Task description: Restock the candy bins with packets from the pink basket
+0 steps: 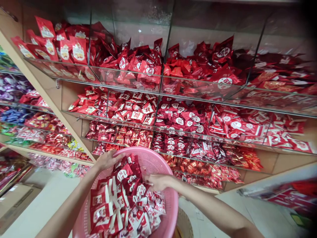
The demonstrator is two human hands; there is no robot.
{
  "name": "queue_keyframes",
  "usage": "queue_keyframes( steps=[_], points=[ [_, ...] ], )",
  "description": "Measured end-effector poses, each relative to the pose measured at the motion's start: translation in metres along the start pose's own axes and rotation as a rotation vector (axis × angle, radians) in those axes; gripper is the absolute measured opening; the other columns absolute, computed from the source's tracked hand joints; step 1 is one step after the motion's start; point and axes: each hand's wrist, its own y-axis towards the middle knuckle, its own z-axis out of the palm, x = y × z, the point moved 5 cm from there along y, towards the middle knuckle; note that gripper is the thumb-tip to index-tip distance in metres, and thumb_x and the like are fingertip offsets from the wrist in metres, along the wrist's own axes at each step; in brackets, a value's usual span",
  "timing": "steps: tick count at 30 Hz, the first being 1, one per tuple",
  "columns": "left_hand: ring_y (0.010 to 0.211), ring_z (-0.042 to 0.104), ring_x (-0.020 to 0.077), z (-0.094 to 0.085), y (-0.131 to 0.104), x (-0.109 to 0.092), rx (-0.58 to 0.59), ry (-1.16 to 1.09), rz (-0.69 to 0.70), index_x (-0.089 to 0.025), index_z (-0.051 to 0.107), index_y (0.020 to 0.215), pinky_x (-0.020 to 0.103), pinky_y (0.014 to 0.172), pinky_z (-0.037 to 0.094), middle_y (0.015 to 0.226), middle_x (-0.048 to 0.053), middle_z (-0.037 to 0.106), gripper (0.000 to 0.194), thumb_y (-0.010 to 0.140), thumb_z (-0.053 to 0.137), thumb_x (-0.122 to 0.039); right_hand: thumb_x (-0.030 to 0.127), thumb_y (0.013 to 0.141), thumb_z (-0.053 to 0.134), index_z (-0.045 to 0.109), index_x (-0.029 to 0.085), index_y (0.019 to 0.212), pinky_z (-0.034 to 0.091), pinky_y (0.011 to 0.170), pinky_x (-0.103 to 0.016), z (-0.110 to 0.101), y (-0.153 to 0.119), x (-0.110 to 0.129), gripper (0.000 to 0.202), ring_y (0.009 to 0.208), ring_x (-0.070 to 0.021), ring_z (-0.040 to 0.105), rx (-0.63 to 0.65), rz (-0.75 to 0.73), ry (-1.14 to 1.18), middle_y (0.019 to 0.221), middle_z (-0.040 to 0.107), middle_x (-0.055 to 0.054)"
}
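Note:
A pink plastic basket (170, 205) with perforated sides is in front of me, holding a pile of red and white candy packets (101, 211). At its upper left, my left hand (109, 160) is closed over the rim, the fingers lying along the edge. My right hand (157, 181) is inside the basket at the upper right. Its curled fingers are at the dark red packets (140, 189) with white round labels, and their tips are partly hidden. Smaller pink and white packets (156, 201) lie just below that hand.
Tiered shelves with clear glass fronts (123, 74) rise ahead, their compartments filled with red packets. Another shelf (32, 109) with purple, blue and green sweets stands left. A cardboard box (18, 201) is on the floor at lower left. Behind the basket is a round stool-like thing (184, 224).

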Motion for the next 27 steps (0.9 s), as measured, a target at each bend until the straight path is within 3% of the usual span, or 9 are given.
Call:
queue_keyframes(
  steps=[3,11,16,21,24,27],
  points=[
    [0.097,0.064,0.0307,-0.001,-0.001,0.000,-0.002,-0.022,-0.006,-0.020,0.059,0.095,0.035,0.081,0.045,0.101,0.012,0.070,0.061,0.073,0.033,-0.071,0.024,0.072,0.068,0.063,0.016,0.099,0.038,0.052,-0.020,0.003,0.004,0.003,0.029,0.059,-0.0099,0.048,0.091,0.020,0.010,0.074,0.058,0.002],
    [0.098,0.064,0.0314,0.000,-0.005,0.009,-0.014,-0.041,-0.018,-0.018,0.059,0.100,0.036,0.082,0.045,0.105,0.014,0.069,0.066,0.073,0.033,-0.073,0.034,0.075,0.070,0.065,0.017,0.082,0.033,0.055,-0.021,0.001,0.000,0.006,0.020,0.062,-0.0107,0.046,-0.067,0.029,-0.097,0.070,0.055,0.002],
    [0.093,0.065,0.0304,0.001,-0.006,0.016,-0.036,-0.043,-0.026,-0.020,0.059,0.094,0.032,0.075,0.046,0.098,0.012,0.071,0.065,0.072,0.033,-0.075,0.030,0.080,0.066,0.063,0.017,0.086,0.041,0.070,-0.024,-0.014,-0.016,0.031,0.015,0.080,-0.0145,0.053,-0.180,-0.144,-0.088,0.088,0.059,-0.003],
    [0.083,0.066,0.0270,0.001,-0.005,0.016,-0.053,-0.033,0.009,-0.021,0.058,0.081,0.028,0.066,0.043,0.083,0.008,0.070,0.056,0.075,0.033,-0.072,0.032,0.080,0.066,0.064,0.018,0.086,0.042,0.068,-0.022,-0.030,-0.017,0.041,0.015,0.073,-0.0120,0.056,-0.134,-0.168,0.271,0.080,0.062,0.001],
    [0.081,0.066,0.0269,0.001,-0.005,0.017,-0.061,-0.026,0.001,-0.022,0.057,0.080,0.028,0.064,0.041,0.081,0.008,0.070,0.057,0.075,0.033,-0.073,0.036,0.075,0.069,0.064,0.017,0.082,0.041,0.061,-0.022,-0.031,-0.006,0.040,0.022,0.064,-0.0094,0.053,-0.101,-0.135,0.571,0.072,0.061,0.003],
    [0.082,0.067,0.0273,0.001,-0.006,0.019,-0.058,-0.011,-0.001,-0.022,0.057,0.080,0.028,0.065,0.042,0.081,0.007,0.070,0.057,0.076,0.032,-0.073,0.040,0.070,0.072,0.061,0.015,0.079,0.041,0.058,-0.023,-0.030,0.010,0.040,0.028,0.059,-0.0083,0.051,-0.148,-0.126,0.778,0.070,0.059,0.003]
  ],
)
